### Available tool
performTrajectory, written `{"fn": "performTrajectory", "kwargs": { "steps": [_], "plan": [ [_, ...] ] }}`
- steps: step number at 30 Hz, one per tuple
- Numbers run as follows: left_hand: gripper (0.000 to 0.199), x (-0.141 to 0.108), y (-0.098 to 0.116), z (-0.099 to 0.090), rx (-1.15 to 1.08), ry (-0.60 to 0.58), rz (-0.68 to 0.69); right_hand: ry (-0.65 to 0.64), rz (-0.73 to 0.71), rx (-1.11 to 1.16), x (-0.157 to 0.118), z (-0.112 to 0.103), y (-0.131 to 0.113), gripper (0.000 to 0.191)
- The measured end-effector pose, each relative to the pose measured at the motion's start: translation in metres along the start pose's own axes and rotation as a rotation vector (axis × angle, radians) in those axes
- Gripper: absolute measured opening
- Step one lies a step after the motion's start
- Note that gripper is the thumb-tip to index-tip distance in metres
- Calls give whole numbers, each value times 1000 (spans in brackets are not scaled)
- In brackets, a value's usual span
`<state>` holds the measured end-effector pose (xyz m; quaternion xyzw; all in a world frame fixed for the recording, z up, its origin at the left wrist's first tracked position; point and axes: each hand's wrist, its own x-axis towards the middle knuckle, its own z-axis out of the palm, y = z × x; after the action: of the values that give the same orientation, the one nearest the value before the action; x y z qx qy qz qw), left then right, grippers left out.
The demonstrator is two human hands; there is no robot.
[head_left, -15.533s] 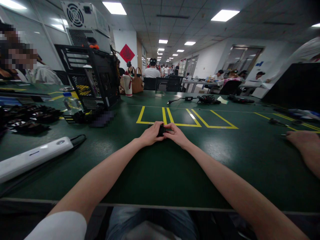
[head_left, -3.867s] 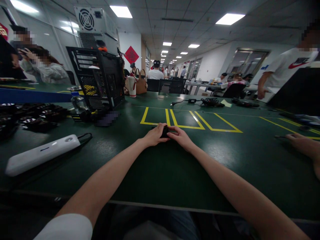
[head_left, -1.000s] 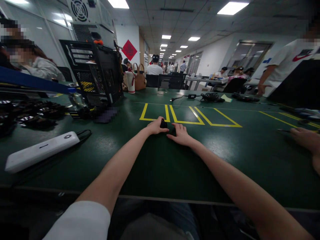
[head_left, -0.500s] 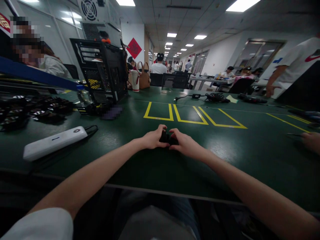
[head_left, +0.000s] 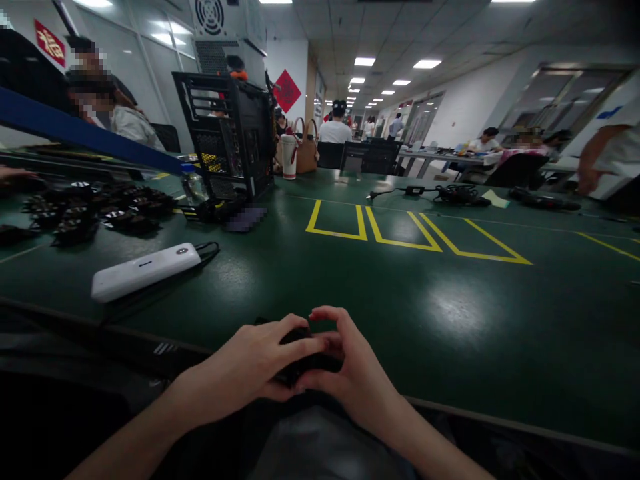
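Close to the front edge of the green table (head_left: 390, 307), both hands are wrapped round a small black object (head_left: 325, 362). Its kind cannot be made out because the fingers cover most of it. My left hand (head_left: 260, 360) grips it from the left, with the fingers laid over its top. From the other side, my right hand (head_left: 353, 367) curls round it, thumb below and forefinger arched above. The fingertips of both hands meet over the object.
A white bar-shaped device (head_left: 145, 272) with a black strap lies left. Behind it are several black parts (head_left: 77, 217), a bottle (head_left: 194, 187) and an open computer case (head_left: 255, 133). Yellow tape outlines (head_left: 335, 234) and cables (head_left: 457, 195) lie farther back. Another person's hand (head_left: 15, 175) shows far left.
Both hands have drawn back toward me with the black object, to the table's front edge, and closed nearer together round it. The view has turned slightly left.
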<state>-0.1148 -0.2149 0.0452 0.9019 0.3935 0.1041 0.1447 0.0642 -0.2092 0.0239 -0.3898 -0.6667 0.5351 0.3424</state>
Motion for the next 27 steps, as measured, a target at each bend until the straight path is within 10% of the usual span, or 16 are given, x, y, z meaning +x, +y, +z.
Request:
{"fn": "performTrajectory", "kwargs": {
  "steps": [9, 16, 20, 27],
  "plan": [
    [35, -22, -14, 9, -79, 177, -143, 80, -176, -159, -8, 7, 2, 66],
    [34, -79, -86, -32, 172, 408, -579, 577, -100, -536, -47, -102, 22, 35],
    [25, -101, -115, -37, 152, 352, -664, 789, 51, -592, -67, -156, 45, 36],
    [33, -100, -122, -34, 170, 355, -645, 766, 125, -522, -76, -172, 63, 35]
  ]
}}
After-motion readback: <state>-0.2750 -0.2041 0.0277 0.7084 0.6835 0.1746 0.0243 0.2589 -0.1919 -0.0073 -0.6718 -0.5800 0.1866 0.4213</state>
